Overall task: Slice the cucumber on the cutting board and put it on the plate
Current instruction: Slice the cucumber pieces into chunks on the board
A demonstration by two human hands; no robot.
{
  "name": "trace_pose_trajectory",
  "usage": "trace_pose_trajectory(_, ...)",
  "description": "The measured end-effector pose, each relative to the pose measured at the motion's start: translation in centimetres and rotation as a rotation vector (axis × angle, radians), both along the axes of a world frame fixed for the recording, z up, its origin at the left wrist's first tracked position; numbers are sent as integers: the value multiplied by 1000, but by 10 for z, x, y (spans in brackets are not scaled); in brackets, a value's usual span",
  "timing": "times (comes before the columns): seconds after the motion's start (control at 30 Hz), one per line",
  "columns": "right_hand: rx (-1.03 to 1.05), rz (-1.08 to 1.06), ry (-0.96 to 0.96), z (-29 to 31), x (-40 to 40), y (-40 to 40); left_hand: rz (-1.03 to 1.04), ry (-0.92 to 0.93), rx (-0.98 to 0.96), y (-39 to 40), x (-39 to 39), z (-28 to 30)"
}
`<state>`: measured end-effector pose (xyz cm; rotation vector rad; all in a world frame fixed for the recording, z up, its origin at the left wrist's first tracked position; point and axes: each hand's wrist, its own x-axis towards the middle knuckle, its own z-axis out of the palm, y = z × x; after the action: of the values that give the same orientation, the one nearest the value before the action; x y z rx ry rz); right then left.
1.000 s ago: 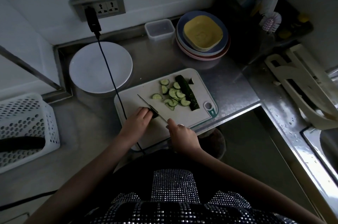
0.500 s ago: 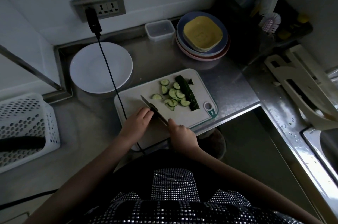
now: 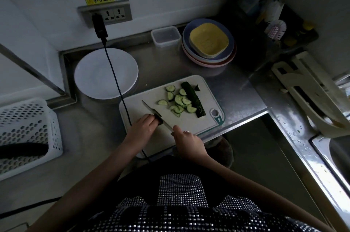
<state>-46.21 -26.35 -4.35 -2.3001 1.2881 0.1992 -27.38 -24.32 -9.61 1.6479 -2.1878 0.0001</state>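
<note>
left hand point(image 3: 144, 129) pins a cucumber stub point(image 3: 158, 118) on the near board point(image 3: 189, 123); right hand point(image 3: 186, 141) grips the knife point(image 3: 157, 116). slices point(image 3: 179, 101) lie farther right, plate point(image 3: 106, 74) bare. risk: fingertips touching the blade get nicked.

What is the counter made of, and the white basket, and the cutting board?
The counter looks like stainless steel: grey, shiny, with blurry reflections. The basket seems to be white moulded plastic, its walls full of even holes. The cutting board is probably plastic too: smooth, pale and matte, with rounded corners and a green rim.
</note>
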Motion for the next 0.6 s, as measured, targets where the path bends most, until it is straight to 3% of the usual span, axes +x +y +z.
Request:
trace_pose_trajectory(0.3, 47, -31, 21, -2, 2, 1, 5, 54, 32, 0, 0, 1)
trace_pose_trajectory(0.6, 30, -28, 23, -4, 2, 2, 4, -16, 13, -1, -1, 3)
